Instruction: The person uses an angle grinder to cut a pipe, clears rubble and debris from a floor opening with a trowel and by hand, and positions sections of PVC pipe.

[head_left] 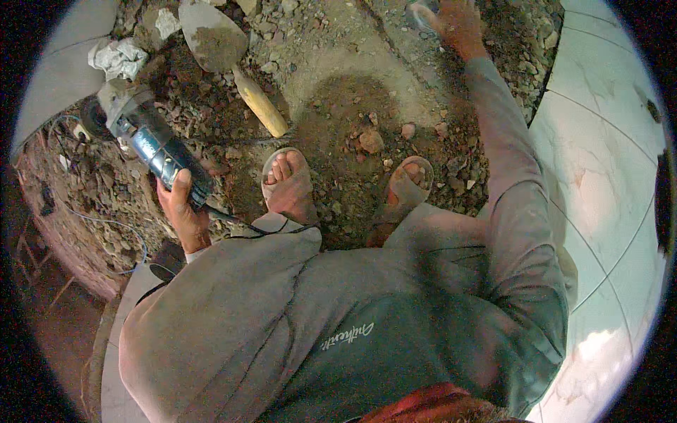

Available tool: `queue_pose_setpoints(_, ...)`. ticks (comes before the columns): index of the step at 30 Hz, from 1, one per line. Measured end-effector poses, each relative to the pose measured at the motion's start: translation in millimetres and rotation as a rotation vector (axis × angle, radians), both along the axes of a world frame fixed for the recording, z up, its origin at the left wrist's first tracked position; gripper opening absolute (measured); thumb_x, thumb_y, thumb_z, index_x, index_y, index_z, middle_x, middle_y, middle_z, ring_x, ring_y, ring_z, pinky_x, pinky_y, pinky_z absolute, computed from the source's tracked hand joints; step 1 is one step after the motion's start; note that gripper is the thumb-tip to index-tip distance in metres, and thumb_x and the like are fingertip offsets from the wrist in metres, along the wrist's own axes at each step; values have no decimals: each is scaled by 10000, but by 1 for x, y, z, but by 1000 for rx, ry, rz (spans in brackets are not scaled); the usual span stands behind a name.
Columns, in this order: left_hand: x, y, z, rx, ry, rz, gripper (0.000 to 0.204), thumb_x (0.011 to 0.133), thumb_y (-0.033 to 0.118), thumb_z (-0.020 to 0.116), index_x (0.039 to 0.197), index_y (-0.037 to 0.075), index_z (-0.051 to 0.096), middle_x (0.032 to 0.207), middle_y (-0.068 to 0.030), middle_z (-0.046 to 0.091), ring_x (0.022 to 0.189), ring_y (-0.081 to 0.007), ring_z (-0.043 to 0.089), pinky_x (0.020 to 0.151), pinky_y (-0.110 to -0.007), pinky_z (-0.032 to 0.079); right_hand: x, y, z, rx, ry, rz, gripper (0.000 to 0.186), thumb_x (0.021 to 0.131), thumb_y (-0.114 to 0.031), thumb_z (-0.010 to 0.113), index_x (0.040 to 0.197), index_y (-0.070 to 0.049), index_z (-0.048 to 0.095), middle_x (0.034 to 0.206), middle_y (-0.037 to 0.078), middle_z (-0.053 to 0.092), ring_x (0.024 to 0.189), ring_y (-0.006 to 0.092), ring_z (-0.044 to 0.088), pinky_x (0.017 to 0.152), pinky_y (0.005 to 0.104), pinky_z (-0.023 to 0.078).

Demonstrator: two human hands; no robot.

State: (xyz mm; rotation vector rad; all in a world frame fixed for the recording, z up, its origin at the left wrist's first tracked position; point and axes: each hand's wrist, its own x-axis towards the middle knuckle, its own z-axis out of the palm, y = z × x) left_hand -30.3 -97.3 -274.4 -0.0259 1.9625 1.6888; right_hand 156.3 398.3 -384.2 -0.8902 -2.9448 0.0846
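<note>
My left hand (185, 210) is wrapped round the rear of a blue-green angle grinder (156, 146), thumb on top. The grinder's round head points to the far left, and its black cord (240, 224) runs back over my left leg. Stretched far forward at the right, my right hand (458, 29) is blurred and partly cut off by the picture's upper edge. Beside its thumb is a pale, glassy-looking round thing (423, 17) whose kind I cannot make out. A trowel (215, 41) with a wooden handle lies on the rubble between my hands, its blade soiled.
Loose stones and soil (367, 141) cover the ground round my sandalled feet. Crumpled white plastic (118, 58) lies beyond the grinder. Pale floor tiles (599, 162) edge the rubble at the right, and more lie at the far left. A thin blue wire (116, 223) crosses the left side.
</note>
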Motion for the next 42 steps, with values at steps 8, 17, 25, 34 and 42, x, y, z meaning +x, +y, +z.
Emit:
queue_pose_setpoints(8,-6,-16,-8,-14,25,136,517,856,256,733,1237,-22,519,1040,-151,665,843,-253,699,747,-380,599,-1,40,-33,129,-49,183,421,1000,-363,563,1282,-51,558,1277,241,505,1105,434,538,907,542,481)
queue_pose_setpoints(17,-17,-25,-16,-41,1,104,564,860,282,738,1272,-19,497,1042,-156,664,868,-263,701,769,-392,597,0,64,-54,154,-27,121,332,985,-325,588,1173,-51,585,1092,178,513,916,340,544,795,467,494)
queue_pose_setpoints(25,-16,-28,-22,40,-32,159,542,857,251,738,1260,-23,502,1046,-151,662,856,-257,688,760,-368,578,-7,24,-38,66,229,8,342,968,-318,639,1184,-56,597,1111,194,541,925,337,568,758,443,493)
queue_pose_setpoints(34,-28,-23,-30,-32,-8,117,487,864,245,731,1221,-20,531,1021,-136,677,843,-229,678,764,-349,568,-3,30,-63,134,133,-291,469,878,-535,631,1226,-219,622,1258,158,554,1099,387,582,897,609,474)
queue_pose_setpoints(42,-33,-33,-44,-33,-74,128,491,864,243,727,1229,-20,531,1046,-150,674,878,-251,690,800,-379,575,-12,36,-38,-36,-56,-344,478,953,-449,644,1125,-15,542,1062,230,552,853,326,584,685,458,497)
